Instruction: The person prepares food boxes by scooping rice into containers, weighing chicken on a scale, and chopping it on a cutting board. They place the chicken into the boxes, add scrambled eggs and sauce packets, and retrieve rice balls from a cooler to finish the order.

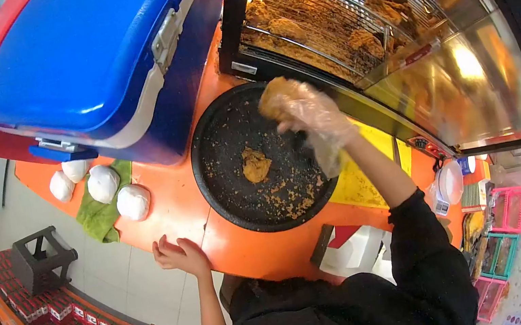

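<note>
My right hand point(315, 115), in a clear plastic glove, grips a piece of fried chicken point(278, 96) above the far right rim of a round black pan point(222, 200). A smaller fried piece point(255, 165) lies near the middle of the pan, with loose crumbs scattered around it. My left hand point(182, 256) is bare and hangs by the front edge of the orange table point(178, 228), fingers apart and holding nothing.
A lit glass display case point(384, 76) with fried food stands behind the pan. A blue cooler box point(71, 63) stands back left. White wrapped bundles point(134, 202) and a green cloth point(96, 217) lie at left. A yellow board point(363, 180) sits right of the pan.
</note>
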A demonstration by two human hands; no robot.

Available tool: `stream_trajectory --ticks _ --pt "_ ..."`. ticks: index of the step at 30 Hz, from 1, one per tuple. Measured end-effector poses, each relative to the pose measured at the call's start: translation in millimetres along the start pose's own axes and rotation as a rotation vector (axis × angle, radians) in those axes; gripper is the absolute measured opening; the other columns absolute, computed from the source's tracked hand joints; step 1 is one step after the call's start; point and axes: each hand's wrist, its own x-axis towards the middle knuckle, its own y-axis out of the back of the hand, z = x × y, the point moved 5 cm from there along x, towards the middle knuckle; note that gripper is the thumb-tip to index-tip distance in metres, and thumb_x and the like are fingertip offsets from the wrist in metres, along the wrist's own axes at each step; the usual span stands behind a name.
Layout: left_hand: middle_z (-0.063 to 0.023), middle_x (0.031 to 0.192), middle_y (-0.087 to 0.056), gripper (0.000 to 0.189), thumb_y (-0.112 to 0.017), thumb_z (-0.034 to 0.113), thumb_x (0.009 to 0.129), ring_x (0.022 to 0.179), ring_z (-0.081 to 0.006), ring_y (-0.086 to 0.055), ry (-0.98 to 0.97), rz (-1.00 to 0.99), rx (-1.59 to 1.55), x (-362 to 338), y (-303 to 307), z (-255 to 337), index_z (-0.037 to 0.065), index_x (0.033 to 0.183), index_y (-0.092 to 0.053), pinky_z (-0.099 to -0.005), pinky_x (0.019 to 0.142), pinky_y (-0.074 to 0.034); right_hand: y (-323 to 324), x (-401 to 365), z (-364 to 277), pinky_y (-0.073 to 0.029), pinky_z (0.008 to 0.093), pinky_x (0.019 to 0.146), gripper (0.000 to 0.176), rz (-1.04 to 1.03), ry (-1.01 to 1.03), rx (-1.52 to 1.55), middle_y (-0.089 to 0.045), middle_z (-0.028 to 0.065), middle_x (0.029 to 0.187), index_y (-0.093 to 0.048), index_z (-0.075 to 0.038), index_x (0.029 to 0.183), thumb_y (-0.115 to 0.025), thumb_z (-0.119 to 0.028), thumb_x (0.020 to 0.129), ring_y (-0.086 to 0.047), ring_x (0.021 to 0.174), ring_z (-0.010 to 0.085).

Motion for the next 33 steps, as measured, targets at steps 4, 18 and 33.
stream_trajectory --ticks 4,18,33 --pt "-0.0206 0.132 -0.033 0.037 -0.050 0.020 0.080 0.122 -0.0374 -0.022 -0.027 -0.005 -0.015 -1 0 -3 0.002 0.112 -0.048 -0.0527 0.100 -0.018 5 68 127 -0.050 0.0366 0.074 0.055 -0.203 0.059 -0.144 -0.056 0.0177 0.115 -0.045 -0.002 0.124 -0.053 -0.043 0.089 -0.061 0.085 0.0297" --pt "-0.0159 0.132 -0.033 0.028 -0.049 0.014 0.079 0.122 -0.0354 -0.019 -0.010 -0.016 -0.170 -2 3 -6 0.000 0.103 -0.051 -0.0518 0.099 -0.018 46 -49 97 -0.046 0.0436 0.086 0.054 0.209 -0.081 -1.241 -0.056 0.0247 0.109 -0.050 -0.001 0.116 -0.070 -0.017 0.068 -0.055 0.100 0.0381" --pt "-0.0181 0.133 -0.028 0.052 -0.053 0.022 0.088 0.126 -0.0335 -0.027 -0.027 -0.413 -0.228 -63 45 -128 -0.002 0.129 -0.032 -0.0465 0.104 -0.021 -4 -56 -13 -0.046 0.0365 0.088 0.076 0.087 -0.071 -0.917 -0.062 0.0212 0.105 -0.056 0.000 0.117 -0.071 -0.054 0.065 -0.059 0.101 0.0309"
